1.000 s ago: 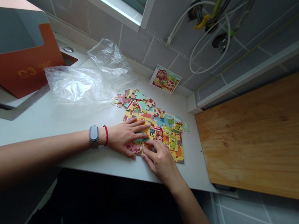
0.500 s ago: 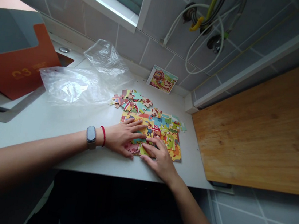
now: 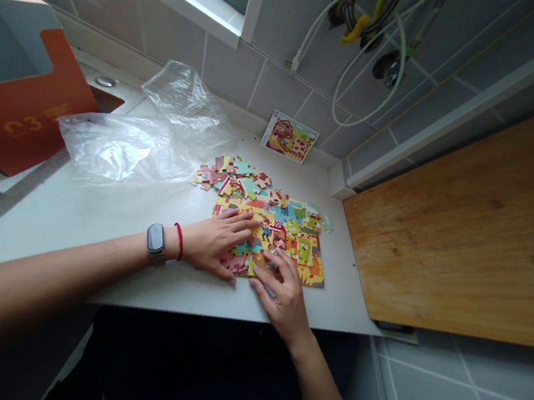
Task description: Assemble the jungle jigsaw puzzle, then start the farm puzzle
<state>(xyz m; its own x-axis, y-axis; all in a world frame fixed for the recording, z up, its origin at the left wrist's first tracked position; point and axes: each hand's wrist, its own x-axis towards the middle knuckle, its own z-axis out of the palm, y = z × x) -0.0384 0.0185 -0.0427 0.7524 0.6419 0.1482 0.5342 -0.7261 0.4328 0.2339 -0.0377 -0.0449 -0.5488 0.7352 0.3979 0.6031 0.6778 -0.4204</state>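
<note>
A colourful farm-scene jigsaw puzzle [image 3: 310,275] lies partly assembled near the counter's front edge. My left hand [image 3: 212,243], with a watch and a red cord at the wrist, rests on the puzzle's left part with its fingers spread. Closer to the front, my right hand [image 3: 283,297] is open, its bent fingertips touching pieces at the middle of the front part. The pieces under both hands are partly hidden. Just behind the puzzle sits a heap of loose puzzle pieces [image 3: 235,177]. A picture card [image 3: 291,136] of a farm leans against the wall.
Clear plastic bags [image 3: 130,149] lie crumpled on the white counter [image 3: 96,227] left of the loose pieces. An orange box [image 3: 18,108] stands at far left. On the right is a wooden board [image 3: 469,233]. Cables and pipes [image 3: 362,35] hang on the tiled wall.
My right hand's fingers have shifted slightly, lifting a little and uncovering more of the middle pieces. My left hand stays on the puzzle. The view has shifted slightly.
</note>
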